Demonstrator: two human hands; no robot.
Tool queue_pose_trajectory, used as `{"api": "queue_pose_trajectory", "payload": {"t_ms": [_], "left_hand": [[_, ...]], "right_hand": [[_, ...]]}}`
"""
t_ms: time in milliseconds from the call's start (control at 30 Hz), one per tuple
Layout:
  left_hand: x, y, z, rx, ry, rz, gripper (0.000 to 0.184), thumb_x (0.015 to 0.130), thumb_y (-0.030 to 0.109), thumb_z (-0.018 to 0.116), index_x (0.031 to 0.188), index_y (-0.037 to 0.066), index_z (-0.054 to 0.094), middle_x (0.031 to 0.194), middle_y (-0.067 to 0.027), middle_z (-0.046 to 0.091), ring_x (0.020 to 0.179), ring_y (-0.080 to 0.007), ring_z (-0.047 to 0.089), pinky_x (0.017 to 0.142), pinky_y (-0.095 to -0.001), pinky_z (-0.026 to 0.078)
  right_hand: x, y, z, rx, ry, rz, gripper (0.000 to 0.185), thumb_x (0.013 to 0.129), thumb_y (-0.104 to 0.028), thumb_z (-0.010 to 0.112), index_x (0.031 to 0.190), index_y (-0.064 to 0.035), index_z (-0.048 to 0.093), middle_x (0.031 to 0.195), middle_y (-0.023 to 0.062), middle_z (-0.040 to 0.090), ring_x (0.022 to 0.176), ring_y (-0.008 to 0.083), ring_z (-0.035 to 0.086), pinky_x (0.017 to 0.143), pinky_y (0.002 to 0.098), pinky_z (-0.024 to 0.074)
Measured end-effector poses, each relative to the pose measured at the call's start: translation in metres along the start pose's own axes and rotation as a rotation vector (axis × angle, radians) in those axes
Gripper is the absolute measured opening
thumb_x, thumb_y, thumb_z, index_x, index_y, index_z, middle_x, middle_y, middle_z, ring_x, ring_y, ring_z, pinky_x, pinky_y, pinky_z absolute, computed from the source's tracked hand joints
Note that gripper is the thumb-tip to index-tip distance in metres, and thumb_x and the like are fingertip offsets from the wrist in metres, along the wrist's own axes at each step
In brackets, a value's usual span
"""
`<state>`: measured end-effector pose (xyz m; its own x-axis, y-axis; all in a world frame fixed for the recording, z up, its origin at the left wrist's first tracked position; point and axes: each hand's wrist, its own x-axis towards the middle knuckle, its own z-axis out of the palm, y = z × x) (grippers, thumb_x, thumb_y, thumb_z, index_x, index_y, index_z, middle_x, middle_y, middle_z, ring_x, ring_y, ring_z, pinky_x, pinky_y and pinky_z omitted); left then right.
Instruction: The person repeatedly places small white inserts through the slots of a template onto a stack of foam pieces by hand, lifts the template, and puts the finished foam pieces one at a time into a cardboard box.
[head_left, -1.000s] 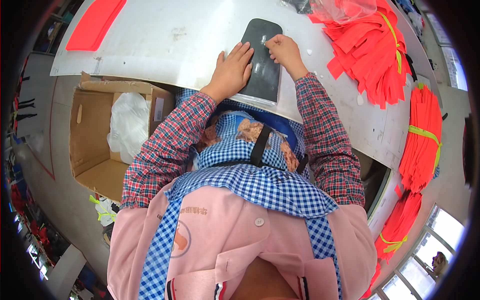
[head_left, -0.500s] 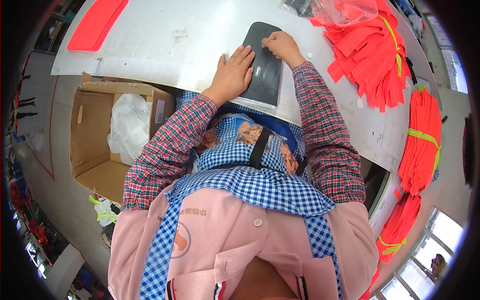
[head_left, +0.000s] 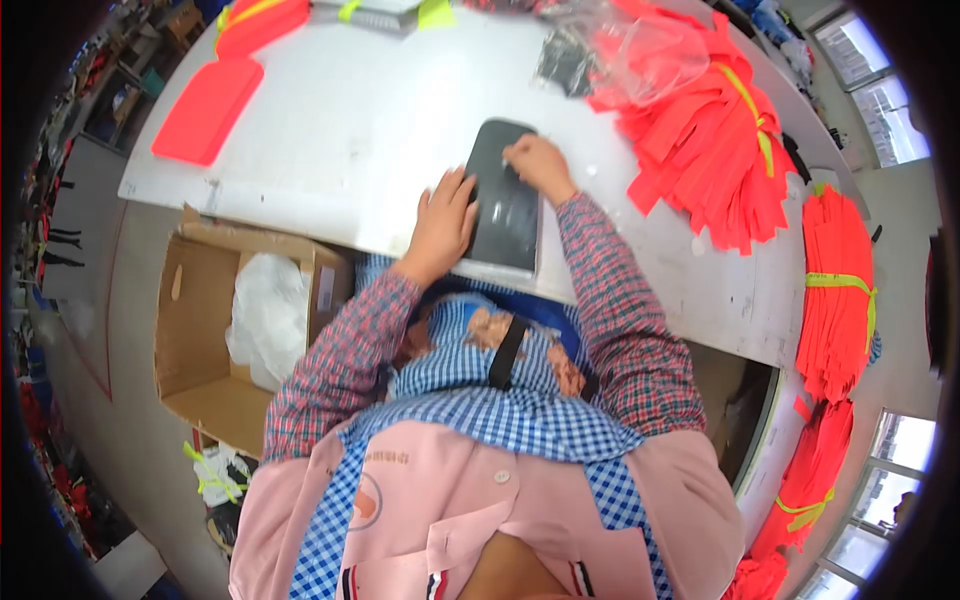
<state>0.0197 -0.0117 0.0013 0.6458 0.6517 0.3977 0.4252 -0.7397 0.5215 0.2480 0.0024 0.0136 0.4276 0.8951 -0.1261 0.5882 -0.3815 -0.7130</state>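
Observation:
A dark, round-topped flat panel (head_left: 505, 225) lies on the white table (head_left: 330, 150) in front of me. My left hand (head_left: 440, 227) rests flat across its left edge with the fingers spread. At its upper right, my right hand (head_left: 540, 167) is closed in a pinch over the panel's surface. Whatever is between those fingertips is too small to make out. A clear sheet edge shows under the panel along its right and lower sides.
Bundles of red-orange strips (head_left: 690, 150) tied with yellow bands line the right side. A clear plastic bag (head_left: 650, 60) lies beside them. Red-orange pieces (head_left: 208, 110) lie at the left. An open cardboard box (head_left: 205, 330) holding white plastic stands below the table's left edge.
The view has tilted up, so the table and hands appear lower and more of the far edge shows. My right hand has shifted slightly over the panel; my left hand stays on it.

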Motion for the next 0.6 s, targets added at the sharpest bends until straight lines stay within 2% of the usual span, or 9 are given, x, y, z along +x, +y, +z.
{"api": "queue_pose_trajectory", "payload": {"t_ms": [133,267,333,367,400,433,467,500,600], "left_hand": [[-0.051,0.005,-0.050,-0.109,-0.036,-0.113,0.046,0.086,-0.007,0.046,0.132,-0.003,0.043,0.136,-0.0283,0.044,0.125,-0.0439,0.045,0.107,-0.0434,0.037],[-0.141,0.013,-0.102,-0.035,-0.223,-0.239,0.052,0.080,-0.012,0.041,0.132,-0.006,0.042,0.132,-0.0306,0.047,0.120,-0.0465,0.048,0.102,-0.0445,0.042],[-0.184,0.022,-0.129,-0.006,-0.335,-0.313,0.051,0.080,-0.010,0.043,0.131,-0.007,0.043,0.128,-0.0323,0.049,0.117,-0.0479,0.051,0.099,-0.0453,0.044],[-0.210,0.020,-0.135,0.021,-0.377,-0.413,0.047,0.082,-0.007,0.046,0.129,-0.007,0.045,0.123,-0.0334,0.053,0.112,-0.0486,0.053,0.096,-0.0464,0.045],[-0.221,0.032,-0.150,0.012,-0.457,-0.575,0.042,0.084,0.000,0.049,0.126,-0.007,0.048,0.118,-0.0336,0.056,0.109,-0.0486,0.055,0.092,-0.0479,0.047],[-0.244,0.028,-0.160,0.042,-0.575,-0.596,0.040,0.086,0.007,0.052,0.124,-0.006,0.049,0.117,-0.0330,0.057,0.106,-0.0482,0.056,0.088,-0.0485,0.048],[-0.252,0.033,-0.164,0.071,-0.733,-0.814,0.041,0.087,0.015,0.054,0.124,-0.004,0.051,0.115,-0.0304,0.059,0.103,-0.0463,0.059,0.086,-0.0479,0.049],[-0.257,0.034,-0.166,0.082,-0.818,-0.925,0.041,0.087,0.015,0.054,0.124,-0.004,0.051,0.115,-0.0304,0.059,0.103,-0.0463,0.059,0.086,-0.0479,0.049],[-0.267,0.034,-0.164,0.102,-0.806,-1.022,0.041,0.087,0.015,0.055,0.124,-0.004,0.052,0.115,-0.0303,0.059,0.103,-0.0462,0.059,0.086,-0.0478,0.049]], "right_hand": [[-0.005,0.003,0.004,0.062,0.027,-0.006,0.030,0.076,-0.036,0.064,0.081,-0.0067,0.069,0.086,0.0149,0.069,0.085,0.0319,0.066,0.078,0.0408,0.0508],[-0.013,-0.003,0.004,0.037,0.093,-0.044,0.029,0.076,-0.036,0.065,0.081,-0.0083,0.069,0.082,0.0139,0.069,0.083,0.0311,0.066,0.075,0.0420,0.0510],[-0.015,-0.006,0.004,0.048,0.087,-0.035,0.028,0.076,-0.037,0.065,0.081,-0.0090,0.069,0.082,0.0126,0.069,0.083,0.0305,0.066,0.074,0.0421,0.0512],[-0.015,-0.008,0.003,0.051,0.082,-0.029,0.028,0.076,-0.037,0.065,0.081,-0.0093,0.069,0.081,0.0120,0.069,0.082,0.0302,0.066,0.073,0.0422,0.0513],[-0.015,-0.009,0.004,0.057,0.083,-0.023,0.028,0.077,-0.037,0.065,0.081,-0.0094,0.069,0.082,0.0111,0.069,0.082,0.0294,0.067,0.073,0.0414,0.0513],[-0.016,-0.008,0.005,0.062,0.079,-0.017,0.028,0.077,-0.037,0.065,0.081,-0.0096,0.069,0.082,0.0102,0.069,0.081,0.0285,0.067,0.073,0.0405,0.0512],[-0.015,-0.008,0.004,0.063,0.072,-0.016,0.027,0.078,-0.037,0.066,0.080,-0.0097,0.068,0.082,0.0094,0.069,0.081,0.0277,0.067,0.072,0.0397,0.0512],[-0.015,-0.008,0.003,0.069,0.066,-0.021,0.027,0.078,-0.037,0.066,0.081,-0.0097,0.068,0.082,0.0093,0.069,0.081,0.0278,0.066,0.072,0.0398,0.0511],[-0.015,-0.007,0.004,0.080,0.056,-0.044,0.028,0.078,-0.038,0.065,0.082,-0.0101,0.068,0.083,0.0094,0.069,0.080,0.0281,0.066,0.070,0.0402,0.0508]]}}
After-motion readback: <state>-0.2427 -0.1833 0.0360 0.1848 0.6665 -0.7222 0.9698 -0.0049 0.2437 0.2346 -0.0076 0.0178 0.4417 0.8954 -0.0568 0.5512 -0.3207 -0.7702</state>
